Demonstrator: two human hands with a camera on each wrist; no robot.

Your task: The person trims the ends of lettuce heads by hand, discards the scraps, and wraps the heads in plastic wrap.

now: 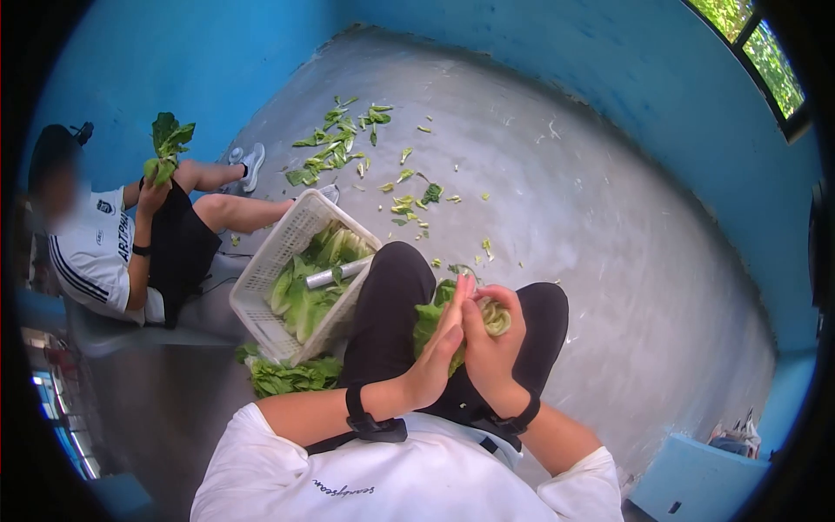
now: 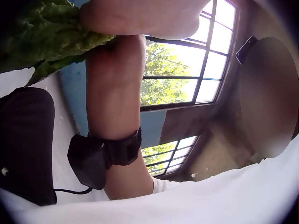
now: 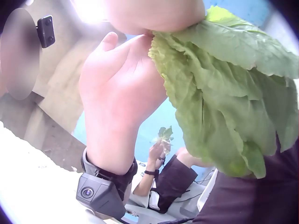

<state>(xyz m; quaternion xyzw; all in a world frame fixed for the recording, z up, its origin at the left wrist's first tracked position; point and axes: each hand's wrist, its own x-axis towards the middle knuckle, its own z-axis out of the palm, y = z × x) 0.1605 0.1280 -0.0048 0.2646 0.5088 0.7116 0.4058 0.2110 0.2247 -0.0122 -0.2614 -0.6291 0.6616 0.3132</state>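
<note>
White shirt (image 1: 374,483) lies nearest; beyond, the right hand (image 1: 496,357) grips leafy greens (image 3: 210,98) with curled fingers; the left hand (image 1: 433,358), fingers straight, rests against them.

Broad green leaves (image 3: 219,98) against the hands (image 3: 122,74)

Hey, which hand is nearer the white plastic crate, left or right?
Left. The left hand is right of the white plastic crate, across the left thigh; the right hand is farther right, beyond the left.
</note>
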